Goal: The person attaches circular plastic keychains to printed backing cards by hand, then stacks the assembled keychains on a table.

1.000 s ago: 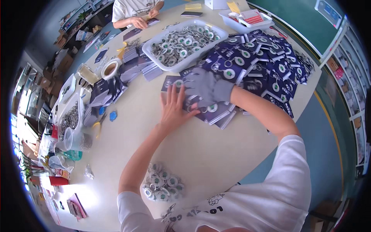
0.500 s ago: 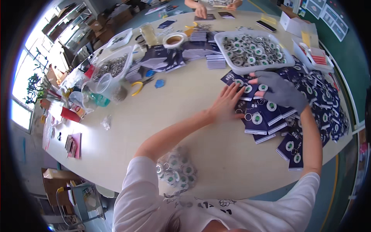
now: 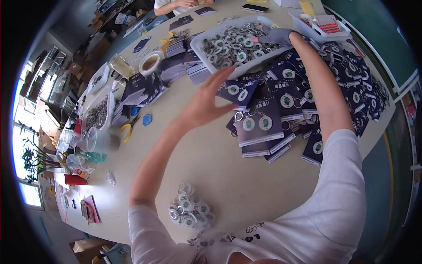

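Observation:
My left hand [image 3: 206, 101] is raised over the table, fingers spread and holding nothing, its fingertips near the left edge of a pile of dark blue cards [image 3: 270, 104] with round white-and-green keychains on them. My right hand [image 3: 278, 37], in a grey fingerless glove, reaches over the far right side of a white plastic bin [image 3: 259, 65]. Its bare fingertips are apart, close to the many loose round keychains [image 3: 241, 43] inside. Nearer me lies a heap of similar keychains [image 3: 192, 209], seemingly in a clear bag.
Stacked dark cards [image 3: 176, 66], a tape roll [image 3: 151, 63] and a jar [image 3: 121, 66] stand at the back left. Yellow-handled pliers [image 3: 127, 132] lie near a tub [image 3: 103, 140]. A co-worker's hands [image 3: 187, 3] are across the table, and a phone [image 3: 255, 8] lies at the far edge.
My right hand has gone from the card pile to the bin of keychains. My left hand has lifted off the cards and opened. The whole view has turned.

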The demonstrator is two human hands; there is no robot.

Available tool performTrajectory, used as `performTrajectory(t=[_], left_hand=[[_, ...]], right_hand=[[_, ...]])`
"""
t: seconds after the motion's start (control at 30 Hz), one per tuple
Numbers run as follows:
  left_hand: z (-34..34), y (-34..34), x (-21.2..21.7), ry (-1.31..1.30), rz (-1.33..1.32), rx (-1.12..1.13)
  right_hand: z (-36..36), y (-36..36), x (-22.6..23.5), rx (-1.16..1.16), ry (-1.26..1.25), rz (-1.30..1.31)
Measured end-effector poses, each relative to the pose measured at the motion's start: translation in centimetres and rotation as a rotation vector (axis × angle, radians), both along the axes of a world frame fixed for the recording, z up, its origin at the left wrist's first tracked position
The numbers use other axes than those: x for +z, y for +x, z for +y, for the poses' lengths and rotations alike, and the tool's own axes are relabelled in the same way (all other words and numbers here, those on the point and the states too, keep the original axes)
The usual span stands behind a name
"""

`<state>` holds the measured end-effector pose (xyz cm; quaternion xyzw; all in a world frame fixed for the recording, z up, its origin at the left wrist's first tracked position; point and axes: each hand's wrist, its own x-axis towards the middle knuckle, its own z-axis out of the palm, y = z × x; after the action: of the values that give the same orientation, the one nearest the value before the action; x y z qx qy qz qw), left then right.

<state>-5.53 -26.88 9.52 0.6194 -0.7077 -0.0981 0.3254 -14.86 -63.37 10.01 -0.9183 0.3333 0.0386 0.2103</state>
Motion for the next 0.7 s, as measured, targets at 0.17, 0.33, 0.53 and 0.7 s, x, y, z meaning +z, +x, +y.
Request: performTrajectory(t=[0.17,0.33,0.53,0.7], left_hand=[[-12.5,7.3,-0.4,0.072,-0.298,0.261],[-18.2,10.1,-1.8,0.654,-0.448,0.472],[-20.2,10.4,-4.0,0.447,-0.347,0.514],[-20.7,10.5,-5.0,0.369,-0.311,0.544]], right_hand=[[1.3,1.1,-0.9,0.049,-0.111,0.221],[0.5,1.5,-1.2,-0.027,0.022,0.088],[-0.5,2.8,-2.7,0.035,-0.153,0.129],[-0.1,2.6,-2.6,0.123,-0.09,-0.122]])
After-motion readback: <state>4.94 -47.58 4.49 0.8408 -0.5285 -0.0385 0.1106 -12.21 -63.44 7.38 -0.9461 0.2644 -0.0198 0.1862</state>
